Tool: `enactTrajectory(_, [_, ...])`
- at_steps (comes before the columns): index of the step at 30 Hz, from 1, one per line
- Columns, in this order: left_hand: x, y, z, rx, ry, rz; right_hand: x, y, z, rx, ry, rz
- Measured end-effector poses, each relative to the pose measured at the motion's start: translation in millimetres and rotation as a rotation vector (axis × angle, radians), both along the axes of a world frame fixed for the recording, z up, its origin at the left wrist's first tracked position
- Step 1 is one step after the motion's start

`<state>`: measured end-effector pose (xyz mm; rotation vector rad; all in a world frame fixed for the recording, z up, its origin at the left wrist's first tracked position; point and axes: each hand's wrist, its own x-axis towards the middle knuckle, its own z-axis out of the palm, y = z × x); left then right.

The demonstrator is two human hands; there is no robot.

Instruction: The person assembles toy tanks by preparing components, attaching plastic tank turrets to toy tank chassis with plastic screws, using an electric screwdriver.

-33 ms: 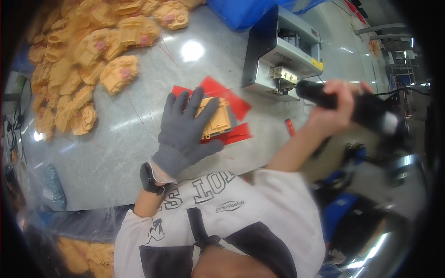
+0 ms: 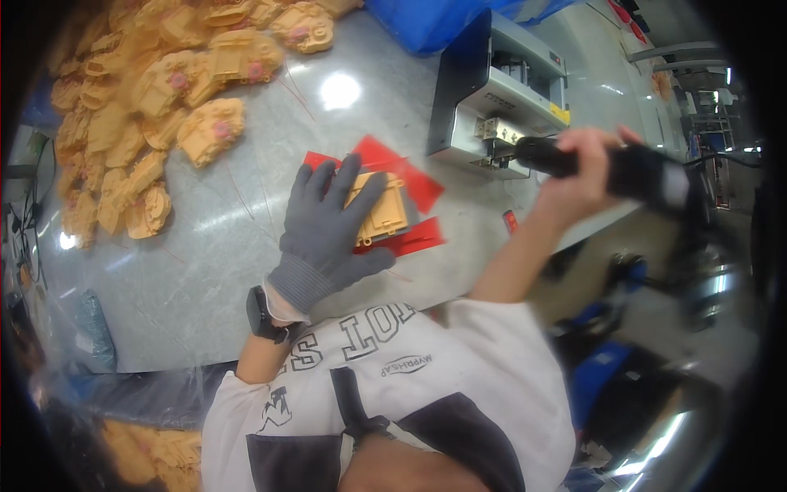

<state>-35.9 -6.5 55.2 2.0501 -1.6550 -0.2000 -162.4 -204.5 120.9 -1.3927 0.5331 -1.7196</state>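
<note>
My left hand (image 2: 321, 221), in a grey knit glove, lies with fingers spread over a yellow plastic housing (image 2: 385, 215), pressing its left side. The housing sits on a red fixture (image 2: 422, 182) with flat red pieces sticking out around it. The palm and fingers hide part of both. My bare right hand (image 2: 584, 176) is wrapped round a black electric screwdriver (image 2: 648, 176), held almost level, its rear blurred. The driver's front end points left, at the metal front block of a screw feeder (image 2: 500, 135); whether it touches cannot be made out.
A large heap of yellow plastic housings (image 2: 147, 123) covers the table's far left. Blue plastic sheeting (image 2: 426, 25) lies behind the feeder. A small red tube-like object (image 2: 511, 221) rests near my right forearm. Thin red wires cross the grey table (image 2: 205, 303).
My right hand has shifted slightly left and away from me, bringing the screwdriver's front end closer to the feeder's front block. My left hand and the yellow housing stay in place.
</note>
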Motion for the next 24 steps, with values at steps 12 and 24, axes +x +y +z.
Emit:
enactTrajectory(12, [16, 12, -30, -0.248, 0.472, -0.025, -19, 77, -6, 0.025, -0.058, 0.513])
enactTrajectory(24, [16, 15, -32, -0.218, 0.557, 0.047, 9, 113, -11, 0.106, 0.141, 0.619])
